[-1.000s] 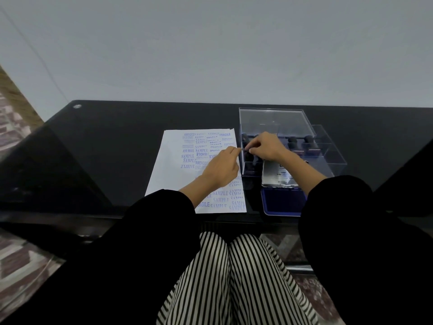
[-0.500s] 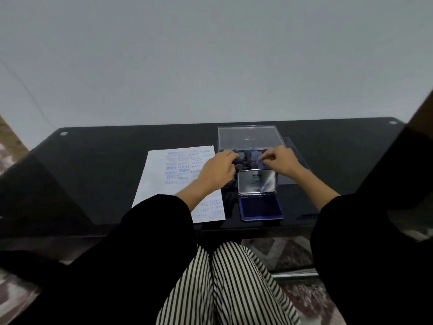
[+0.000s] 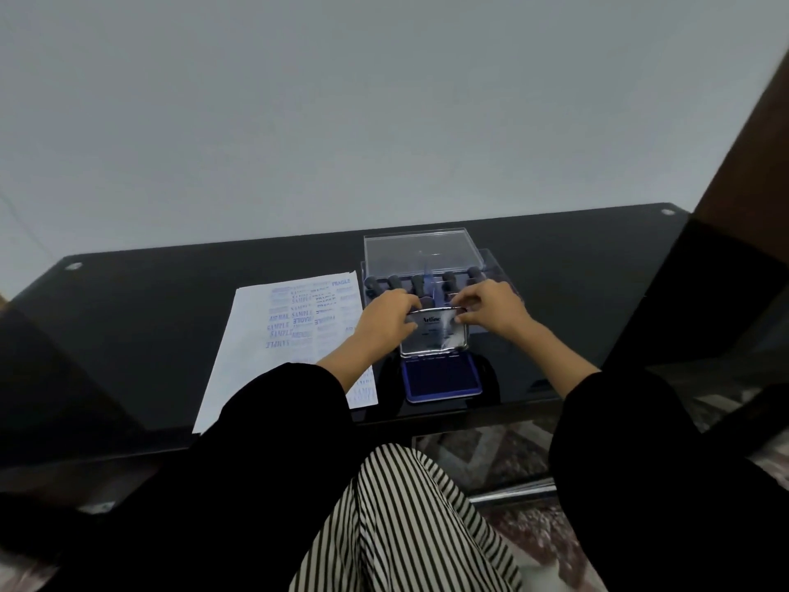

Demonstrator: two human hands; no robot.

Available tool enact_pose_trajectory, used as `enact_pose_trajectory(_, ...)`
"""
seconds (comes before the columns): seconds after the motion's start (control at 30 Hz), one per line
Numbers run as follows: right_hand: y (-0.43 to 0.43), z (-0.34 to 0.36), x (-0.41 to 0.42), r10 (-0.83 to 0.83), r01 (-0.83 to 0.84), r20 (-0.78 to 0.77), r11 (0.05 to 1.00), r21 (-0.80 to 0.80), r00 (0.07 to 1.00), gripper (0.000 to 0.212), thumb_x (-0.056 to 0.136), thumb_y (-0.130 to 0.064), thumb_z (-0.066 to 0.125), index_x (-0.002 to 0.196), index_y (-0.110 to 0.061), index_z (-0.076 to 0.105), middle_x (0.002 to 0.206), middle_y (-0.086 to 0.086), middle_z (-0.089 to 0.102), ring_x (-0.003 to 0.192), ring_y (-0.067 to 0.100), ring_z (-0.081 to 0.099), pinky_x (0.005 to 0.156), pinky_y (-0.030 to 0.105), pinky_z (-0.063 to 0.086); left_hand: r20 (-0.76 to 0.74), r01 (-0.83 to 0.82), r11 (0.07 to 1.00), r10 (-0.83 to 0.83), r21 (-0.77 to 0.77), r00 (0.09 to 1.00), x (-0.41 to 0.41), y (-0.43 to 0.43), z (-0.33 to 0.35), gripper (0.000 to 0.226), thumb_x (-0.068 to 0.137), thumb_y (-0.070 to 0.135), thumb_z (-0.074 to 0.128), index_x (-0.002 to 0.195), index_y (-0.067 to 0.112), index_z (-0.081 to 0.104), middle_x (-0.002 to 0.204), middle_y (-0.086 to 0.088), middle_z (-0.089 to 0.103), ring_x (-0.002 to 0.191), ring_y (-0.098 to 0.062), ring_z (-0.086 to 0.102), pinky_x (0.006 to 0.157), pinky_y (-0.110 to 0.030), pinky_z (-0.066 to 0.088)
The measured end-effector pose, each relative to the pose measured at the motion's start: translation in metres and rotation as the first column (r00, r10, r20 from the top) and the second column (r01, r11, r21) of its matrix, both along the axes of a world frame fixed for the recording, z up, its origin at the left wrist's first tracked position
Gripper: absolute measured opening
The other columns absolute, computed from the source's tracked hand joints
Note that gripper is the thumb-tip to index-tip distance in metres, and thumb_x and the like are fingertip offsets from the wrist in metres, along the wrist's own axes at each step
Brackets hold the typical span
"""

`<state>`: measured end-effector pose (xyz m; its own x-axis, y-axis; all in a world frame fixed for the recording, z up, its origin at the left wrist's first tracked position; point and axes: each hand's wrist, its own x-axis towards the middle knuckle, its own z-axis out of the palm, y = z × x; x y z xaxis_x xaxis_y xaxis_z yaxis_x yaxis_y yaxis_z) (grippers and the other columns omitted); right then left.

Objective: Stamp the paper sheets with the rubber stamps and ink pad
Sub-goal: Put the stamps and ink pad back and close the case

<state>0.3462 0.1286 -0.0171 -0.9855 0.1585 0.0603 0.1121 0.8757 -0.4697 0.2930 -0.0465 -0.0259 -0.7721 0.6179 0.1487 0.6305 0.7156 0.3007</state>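
Left grip (image 3: pixel 386 318) pinches ink pad lid (image 3: pixel 433 337) far-left corner | right grip (image 3: pixel 495 311) pinches far-right corner | blue pad (image 3: pixel 442 376) exposed

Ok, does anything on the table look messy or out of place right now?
Only the paper sheet: its blue stamp marks overlap, and one SAMPLE mark reads upside down. The left hand and right hand grip the ink pad lid; no spilled ink shows.
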Motion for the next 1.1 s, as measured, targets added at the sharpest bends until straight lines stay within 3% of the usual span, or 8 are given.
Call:
enact_pose_trajectory(0.13, 0.0, -0.007, 0.0, -0.029, 0.029, -0.056, 1.0, 0.005, 0.998, 0.022, 0.081, -0.014, 0.071, 0.103, -0.017, 0.072, 0.104, 0.003, 0.072, 0.097, 0.017, 0.065, 0.09, 0.037, 0.052, -0.005, -0.007, 0.999, 0.007, 0.033, 1.0, 0.001, -0.001, 0.0, 0.026, 0.085, 0.004, 0.058, 0.11, 0.008, 0.065, 0.112, -0.012, 0.064, 0.105, -0.03, 0.059, 0.088, -0.041, 0.049)
enact_pose_trajectory(0.23, -0.002, -0.01, 0.005, -0.056, 0.057, -0.114, 0.998, 0.0, 0.992, 0.019, 0.083, -0.013, 0.069, 0.101, -0.017, 0.073, 0.102, 0.0, 0.072, 0.1, 0.015, 0.065, 0.089, 0.034, 0.051, -0.018, -0.005, 0.999, 0.006, 0.051, 1.0, 0.002, -0.001, -0.001, 0.025, 0.085, 0.003, 0.058, 0.108, 0.008, 0.066, 0.111, -0.012, 0.065, 0.104, -0.029, 0.06, 0.087, -0.041, 0.05)
enact_pose_trajectory(0.57, -0.011, -0.012, 0.029, -0.098, 0.102, -0.244, 0.995, 0.005, 0.965, 0.012, 0.084, -0.012, 0.064, 0.09, -0.018, 0.072, 0.102, 0.0, 0.071, 0.105, 0.019, 0.059, 0.083, 0.033, 0.048, -0.076, 0.057, 0.995, -0.05, 0.086, 0.996, 0.02, -0.009, 0.007, 0.02, 0.09, 0.016, 0.056, 0.105, 0.011, 0.069, 0.103, -0.007, 0.066, 0.095, -0.023, 0.061, 0.081, -0.033, 0.048)
enact_pose_trajectory(0.87, -0.017, -0.024, 0.06, -0.077, 0.062, -0.208, 0.995, -0.081, 0.975, 0.012, 0.083, -0.007, 0.064, 0.089, -0.016, 0.07, 0.094, 0.0, 0.072, 0.091, 0.014, 0.064, 0.076, 0.025, 0.048, -0.001, 0.112, 0.991, -0.112, 0.068, 0.994, 0.043, -0.02, -0.004, 0.02, 0.087, 0.015, 0.059, 0.103, 0.013, 0.071, 0.096, -0.006, 0.07, 0.084, -0.022, 0.062, 0.071, -0.029, 0.045)
enact_pose_trajectory(1.1, -0.026, -0.037, 0.076, -0.027, 0.023, -0.109, 0.999, -0.043, 0.994, 0.026, 0.08, -0.003, 0.064, 0.102, -0.016, 0.07, 0.103, 0.006, 0.068, 0.093, 0.019, 0.063, 0.08, 0.03, 0.05, 0.016, 0.097, 0.993, -0.098, 0.071, 0.995, 0.064, -0.027, -0.024, 0.034, 0.085, 0.022, 0.065, 0.118, 0.013, 0.063, 0.114, -0.006, 0.062, 0.103, -0.021, 0.057, 0.087, -0.029, 0.044)
